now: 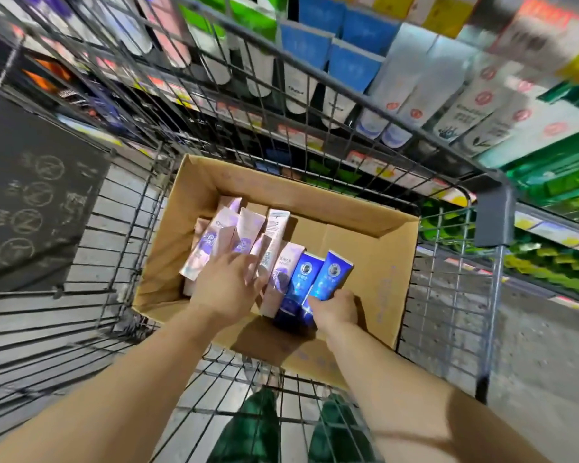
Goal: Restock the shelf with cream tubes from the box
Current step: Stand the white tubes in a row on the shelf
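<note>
Inside the open brown cardboard box (375,262) in a wire cart (448,295), the right hand (335,310) grasps the lower end of a glossy blue cream tube (331,275), whose long axis runs up and away from the wrist. The left hand (229,285) rests with spread fingers on the pale pink tubes (228,235) beside it, gripping none.

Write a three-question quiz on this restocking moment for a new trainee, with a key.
1. True or false: the brown cardboard box sits inside the wire shopping cart.
2. Which hand grips the shiny blue cream tubes? A. left hand B. right hand
3. Fill in: the pale pink cream tubes lie toward the box's ____ side, as the person sees it.

Key: 1. true. 2. B; the right hand's fingers curl round the blue tubes' lower ends, while the left hand rests spread-fingered on the pink tubes. 3. left.
</note>
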Motion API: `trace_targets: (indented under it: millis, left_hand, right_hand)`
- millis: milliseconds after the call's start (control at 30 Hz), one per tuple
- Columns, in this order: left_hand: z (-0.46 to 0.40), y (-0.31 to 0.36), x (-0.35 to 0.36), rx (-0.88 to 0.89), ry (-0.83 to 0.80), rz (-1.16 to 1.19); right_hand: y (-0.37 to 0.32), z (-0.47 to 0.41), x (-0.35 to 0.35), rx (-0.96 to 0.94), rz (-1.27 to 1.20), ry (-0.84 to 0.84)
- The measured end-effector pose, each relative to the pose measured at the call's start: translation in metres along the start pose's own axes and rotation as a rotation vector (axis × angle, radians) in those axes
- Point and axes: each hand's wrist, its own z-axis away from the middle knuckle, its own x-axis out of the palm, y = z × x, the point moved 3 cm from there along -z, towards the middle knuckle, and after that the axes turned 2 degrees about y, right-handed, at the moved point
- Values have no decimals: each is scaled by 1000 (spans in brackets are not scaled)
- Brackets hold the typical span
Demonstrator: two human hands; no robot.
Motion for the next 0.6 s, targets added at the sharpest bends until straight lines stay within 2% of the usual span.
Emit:
trace_targets:
  millis: [133,267,367,467,533,600]
  left_hand:
    - [1,-2,-1,-27,-18,13]
    - [-1,6,3,-83,-100,95]
    - [-4,17,4,-149,-168,278]
    - [-4,23,1,-257,-210,556]
    - [-2,19,0,-301,-223,764]
    - [0,10,-1,-308,-202,830]
  right_hand:
    - [-5,8,-6,-14,-26,-1]
    - [-28,27,-16,-211,13,-14]
    - [-51,47,-13,-390,0,-99]
    - [-62,60,-2,-460,-17,-215]
    - [-63,63,7,-514,61,-307]
    - [-55,60,14,-506,87,-365]
